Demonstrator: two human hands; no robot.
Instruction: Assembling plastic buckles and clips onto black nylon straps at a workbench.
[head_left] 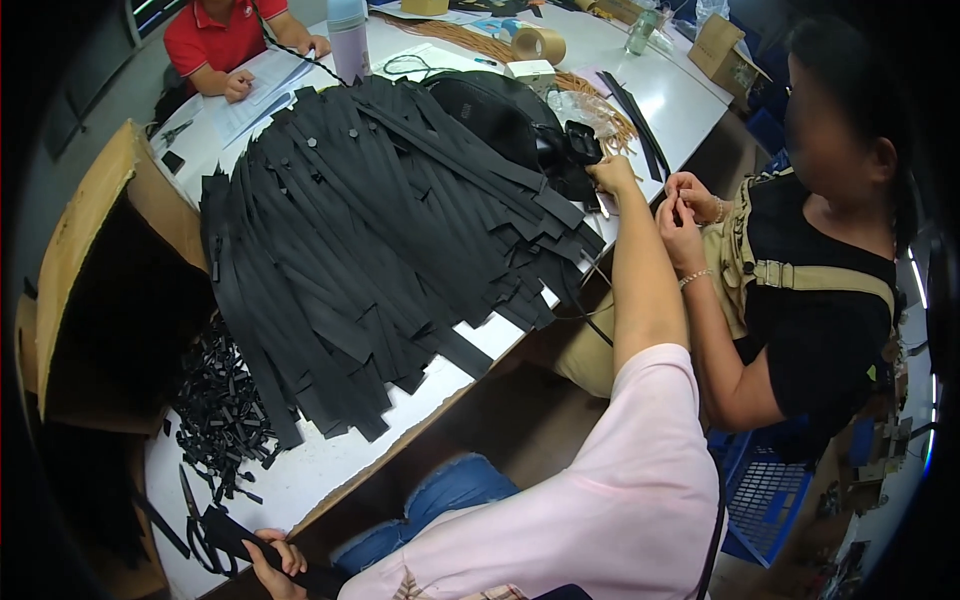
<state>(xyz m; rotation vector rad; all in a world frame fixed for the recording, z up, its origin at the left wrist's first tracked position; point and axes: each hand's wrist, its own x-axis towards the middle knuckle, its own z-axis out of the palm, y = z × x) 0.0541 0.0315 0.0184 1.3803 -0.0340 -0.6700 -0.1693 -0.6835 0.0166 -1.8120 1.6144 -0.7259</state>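
White tabletop [325, 470] with a worn brown edge, set diagonally in a workroom; one co-worker in a black short-sleeved top [820, 255] seated at your right. Item: broad heap of long, flat, black strips [380, 240], spread across the middle. Item: loose pile of small black plastic-looking pieces [225, 410], left of the heap, near a tall brown cardboard carton [95, 240]. Item: black-handled scissors [194, 515], near-left corner. Your left hand [278, 562]: fingers closed around a single flat black strip [228, 533], its free end beside the scissors. Your right hand [612, 175]: arm outstretched, fingers bent beside a black boxy object [583, 140] next to a rounded black bag [490, 112]; whether they grip anything, cannot tell. Step in hand, as judged: reaching across while holding the strip. Next move probably calls for settling the right fingers' grasp, left grip steady.
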